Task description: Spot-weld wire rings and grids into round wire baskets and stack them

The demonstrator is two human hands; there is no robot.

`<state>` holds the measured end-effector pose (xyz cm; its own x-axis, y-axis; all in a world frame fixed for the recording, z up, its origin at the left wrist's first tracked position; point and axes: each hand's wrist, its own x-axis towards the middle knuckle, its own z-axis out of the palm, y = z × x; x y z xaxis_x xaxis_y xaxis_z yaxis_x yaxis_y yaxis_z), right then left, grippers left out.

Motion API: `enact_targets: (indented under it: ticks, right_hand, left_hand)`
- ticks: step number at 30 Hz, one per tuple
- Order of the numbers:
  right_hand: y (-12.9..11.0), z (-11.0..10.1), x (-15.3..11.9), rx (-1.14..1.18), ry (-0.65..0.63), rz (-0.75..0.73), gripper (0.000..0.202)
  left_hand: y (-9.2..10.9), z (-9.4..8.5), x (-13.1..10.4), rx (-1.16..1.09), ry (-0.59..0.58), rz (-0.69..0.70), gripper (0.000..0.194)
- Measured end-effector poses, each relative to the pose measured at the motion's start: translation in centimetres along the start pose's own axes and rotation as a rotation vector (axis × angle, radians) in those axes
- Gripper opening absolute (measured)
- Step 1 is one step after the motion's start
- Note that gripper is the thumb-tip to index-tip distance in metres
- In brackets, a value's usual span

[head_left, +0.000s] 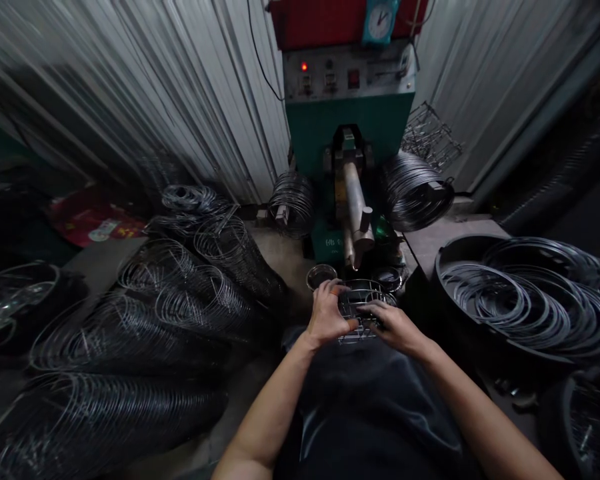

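A small wire basket (353, 308) is between my two hands, in front of a green spot-welding machine (305, 120). My left hand (326, 315) grips the basket's left side, with the thumb on the near side and the fingers toward the far rim. The fingers of my right hand (394, 325) are bent onto its right side; some fingertips are hard to make out among the wires. Just beyond the basket, the machine's metal arm (354, 190) ends in a downward-pointing electrode tip (351, 261). A dark apron (370, 400) lies below my hands.
Several tall stacks of wire rings (145, 400) stand on the left. Wire coils (291, 200) flank the machine. At right, a black tub (443, 267) holds loose wire rings (490, 290). A small clock-like dial (380, 22) sits atop the machine. Two small round containers (321, 275) stand beneath the arm.
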<state>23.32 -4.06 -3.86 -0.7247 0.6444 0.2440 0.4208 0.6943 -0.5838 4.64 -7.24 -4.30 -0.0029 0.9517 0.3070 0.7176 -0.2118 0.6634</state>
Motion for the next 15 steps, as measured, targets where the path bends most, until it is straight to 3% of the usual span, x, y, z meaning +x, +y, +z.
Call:
enact_targets:
  ticks: [8,15]
  right_hand:
    - [1.4,1.3,1.0,-0.024,0.043,-0.039,0.029]
    - [2.3,0.5,3.1,-0.096,0.063,-0.022,0.032]
  left_hand:
    - [-1.3,0.0,1.2,-0.068,-0.014,0.04,0.06]
    - [-1.9,-0.2,3.8,-0.113,0.007,0.042,0.056]
